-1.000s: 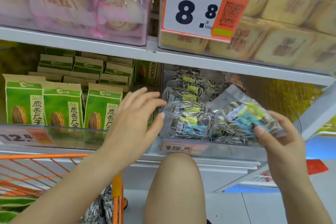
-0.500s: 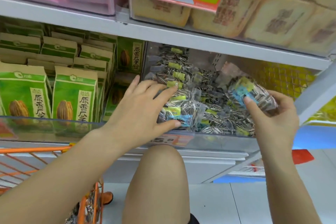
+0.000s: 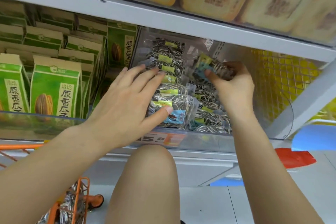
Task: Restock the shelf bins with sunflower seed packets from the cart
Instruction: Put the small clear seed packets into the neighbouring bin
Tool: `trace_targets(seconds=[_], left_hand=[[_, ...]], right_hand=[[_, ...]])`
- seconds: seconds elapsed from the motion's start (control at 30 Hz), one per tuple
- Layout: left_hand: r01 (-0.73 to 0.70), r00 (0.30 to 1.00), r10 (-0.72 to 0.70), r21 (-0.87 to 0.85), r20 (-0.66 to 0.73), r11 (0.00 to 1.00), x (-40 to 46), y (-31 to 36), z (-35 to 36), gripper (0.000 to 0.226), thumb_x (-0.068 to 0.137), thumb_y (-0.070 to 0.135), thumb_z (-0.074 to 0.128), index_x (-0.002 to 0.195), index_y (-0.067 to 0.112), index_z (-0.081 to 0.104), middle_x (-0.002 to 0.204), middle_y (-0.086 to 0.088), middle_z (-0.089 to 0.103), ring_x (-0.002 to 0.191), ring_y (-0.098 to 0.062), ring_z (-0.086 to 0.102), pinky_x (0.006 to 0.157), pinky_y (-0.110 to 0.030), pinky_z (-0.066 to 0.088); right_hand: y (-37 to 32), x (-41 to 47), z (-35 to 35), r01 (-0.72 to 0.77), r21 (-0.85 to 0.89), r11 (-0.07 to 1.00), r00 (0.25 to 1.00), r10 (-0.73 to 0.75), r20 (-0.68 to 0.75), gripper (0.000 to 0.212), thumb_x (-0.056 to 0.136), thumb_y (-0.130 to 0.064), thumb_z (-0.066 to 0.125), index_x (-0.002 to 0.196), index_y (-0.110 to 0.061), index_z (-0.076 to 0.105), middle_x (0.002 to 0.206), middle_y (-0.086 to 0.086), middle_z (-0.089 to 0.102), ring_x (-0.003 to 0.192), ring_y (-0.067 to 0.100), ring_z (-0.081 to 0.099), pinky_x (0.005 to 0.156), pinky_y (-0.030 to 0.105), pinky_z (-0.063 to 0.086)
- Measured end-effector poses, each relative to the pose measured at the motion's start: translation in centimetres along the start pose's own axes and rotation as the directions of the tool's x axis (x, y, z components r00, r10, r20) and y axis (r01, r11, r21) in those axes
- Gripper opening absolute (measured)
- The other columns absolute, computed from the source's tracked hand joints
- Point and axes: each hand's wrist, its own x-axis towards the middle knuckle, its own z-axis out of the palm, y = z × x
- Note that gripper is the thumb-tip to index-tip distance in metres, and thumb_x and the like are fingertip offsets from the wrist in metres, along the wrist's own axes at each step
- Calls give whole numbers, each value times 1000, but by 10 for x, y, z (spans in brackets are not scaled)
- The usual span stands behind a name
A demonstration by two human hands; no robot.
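Seed packets (image 3: 169,85) in bin (image 3: 209,140) (cartons (image 3: 54,87) left)

Pretty clearly a shop aisle — grey metal shelving (image 3: 163,22) stacked with rows of identical green paper seed bags (image 3: 54,89), clear plastic bins (image 3: 209,142) of see-through striped sunflower seed packets (image 3: 169,109), and an orange-and-white price tag reading 15.8 (image 3: 160,139) on the bin front. There's an orange wire shopping cart (image 3: 80,200) too — corner visible bottom left.
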Motion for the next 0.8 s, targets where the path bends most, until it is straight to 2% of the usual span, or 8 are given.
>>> trace_targets(seconds=[0.1,0.27,0.37,0.47,0.6,0.7,0.8], left_hand=[[6,1000,-7,46,2,999,1,2,2,74,91,64,26,143,14,41,145,-6,44,137,-28,32,114,-50,23],[21,1000,-21,68,1,997,2,4,4,74,91,64,26,140,13,46,143,-7,47,134,-28,36,113,-52,25],[28,1000,-28,74,-12,997,2,5,5,73,91,64,27,138,12,48,141,-7,49,133,-28,38,112,-53,27],[26,1000,-26,88,-8,996,3,6,6,74,91,65,27,138,13,48,141,-7,49,132,-27,39,112,-52,26],[25,1000,-25,85,-10,996,3,6,5,73,91,64,27,138,13,48,142,-6,48,132,-26,39,112,-52,26],[27,1000,-26,83,-13,996,2,6,5,72,92,64,27,138,14,48,142,-6,48,132,-25,39,112,-52,25],[25,999,-23,78,-21,997,2,6,5,71,92,63,27,138,13,49,141,-6,49,130,-26,40,112,-52,26]], right_hand=[[12,20,-5,-3,36,999,1000,4,-31,45,79,-32,76,116,-17,56,107,0,61,90,17,58,79,31,48],[14,58,1,-37,-46,998,999,37,-17,46,83,-29,73,125,-18,56,125,1,62,106,20,60,77,21,43],[19,71,12,-28,-48,998,999,26,-42,49,81,-30,74,125,-17,57,126,2,62,112,18,60,76,16,40],[22,81,29,-57,13,998,998,58,-40,51,79,-27,77,123,-11,55,123,3,63,111,17,59,69,8,35],[31,81,47,-74,115,991,986,91,-142,64,78,-23,78,127,-4,42,125,10,60,112,21,59,69,9,35],[37,82,51,4,100,995,978,17,-209,49,82,-16,74,122,-5,48,119,9,63,106,21,63,72,11,40],[42,83,53,58,-21,998,984,-61,-165,29,85,-7,66,113,-8,59,113,9,63,100,21,62,74,18,41]])
